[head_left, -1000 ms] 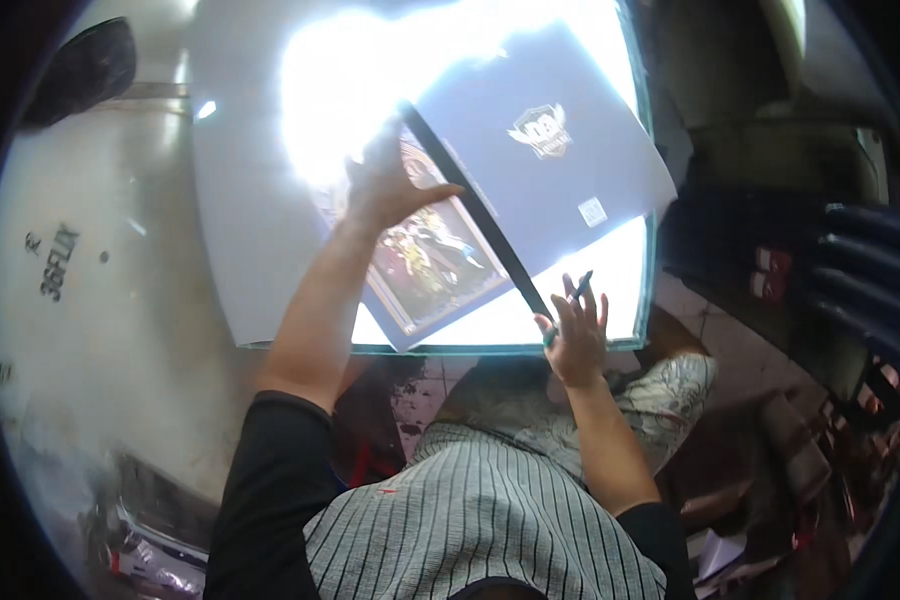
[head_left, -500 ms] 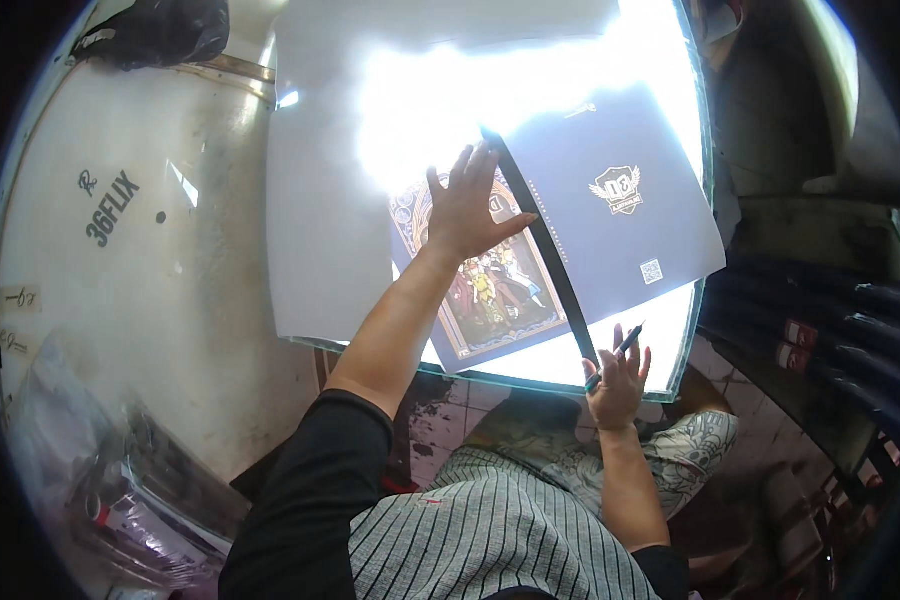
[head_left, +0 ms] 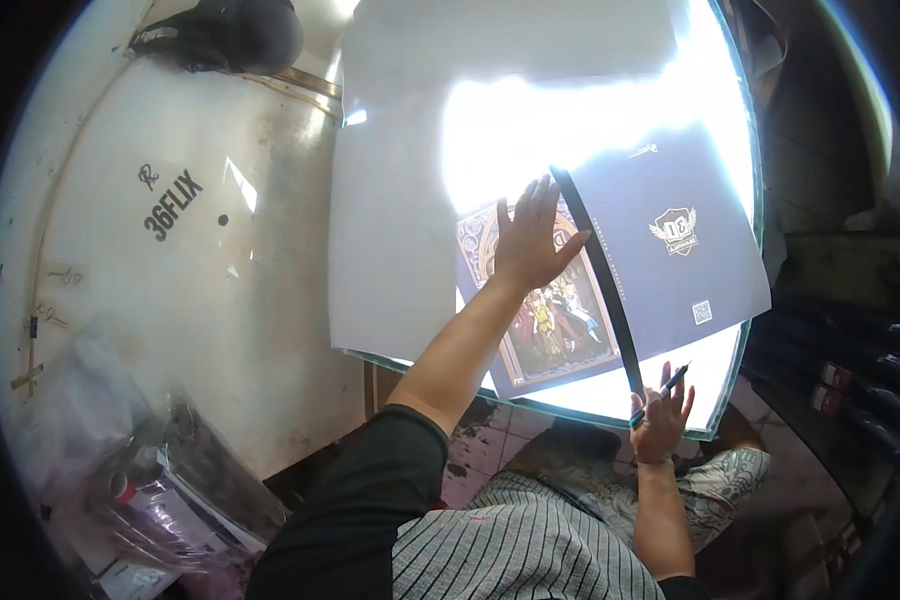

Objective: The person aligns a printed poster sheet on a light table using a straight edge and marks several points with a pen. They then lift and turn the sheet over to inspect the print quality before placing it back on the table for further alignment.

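A dark blue printed sheet point(head_left: 670, 285) lies on a brightly backlit glass panel point(head_left: 580, 412). The sheet bears an ornate framed illustration on one half and a winged emblem on the other. Across it runs a straight, narrow black strip, like a ruler point(head_left: 607, 280). My left hand point(head_left: 532, 240) lies flat on the sheet, fingers spread, its thumb touching the strip's edge. At the strip's near end is my right hand point(head_left: 658, 425), gripping a dark pen point(head_left: 678, 377) that sticks out between its fingers. The pen's tip points away from the sheet, up and to the right.
A large pale board point(head_left: 270, 330) with dark lettering stands to the left. A black plastic bag point(head_left: 235, 35) sits at the far left. Clear plastic-wrapped packages point(head_left: 190, 510) are at the lower left. Dark shelving with blue rolls point(head_left: 870, 330) lies on the right.
The whole view has shifted, so everything appears farther right and lower. Both hands, the strip and the sheet keep nearly the same places relative to each other.
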### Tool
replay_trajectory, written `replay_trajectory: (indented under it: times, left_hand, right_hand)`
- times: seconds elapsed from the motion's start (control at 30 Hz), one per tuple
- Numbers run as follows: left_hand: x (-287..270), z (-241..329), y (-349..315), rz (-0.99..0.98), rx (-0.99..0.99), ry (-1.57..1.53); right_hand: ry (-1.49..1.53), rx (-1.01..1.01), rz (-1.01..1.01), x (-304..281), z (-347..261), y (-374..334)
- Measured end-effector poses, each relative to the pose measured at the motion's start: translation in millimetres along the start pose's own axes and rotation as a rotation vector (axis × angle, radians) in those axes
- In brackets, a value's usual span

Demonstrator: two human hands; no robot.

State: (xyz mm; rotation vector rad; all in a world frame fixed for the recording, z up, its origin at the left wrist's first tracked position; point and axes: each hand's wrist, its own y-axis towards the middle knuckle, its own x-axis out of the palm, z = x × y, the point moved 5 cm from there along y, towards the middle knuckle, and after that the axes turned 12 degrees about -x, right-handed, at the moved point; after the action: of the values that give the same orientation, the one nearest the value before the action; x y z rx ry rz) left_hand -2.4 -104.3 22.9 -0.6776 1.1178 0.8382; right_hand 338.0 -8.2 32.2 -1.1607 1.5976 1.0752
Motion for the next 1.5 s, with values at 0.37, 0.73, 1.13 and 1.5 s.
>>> replay_trajectory:
  times: [0.37,0.73,1.13,1.5]
  left_hand:
    - [-6.3,2.3,-0.1,0.024,0.033,0.076]
    - [0.4,3.3,-0.9,0.023,0.067,0.046]
    - [-3.0,10.6,5.8,-0.266,0.023,0.204]
    - [-18.2,30.8,9.0,-0.460,-0.113,0.246]
  right_hand:
    - [0.010,-0.005,-0.002,-6.4,-5.5,8.6]
    - [-0.008,0.009,-0.003,-1.1,-4.0,-0.5]
    - [0.102,0.063,0.000,-2.8,1.2,7.4]
    - [0.148,0.068,0.014,-19.1,6.2,12.5]
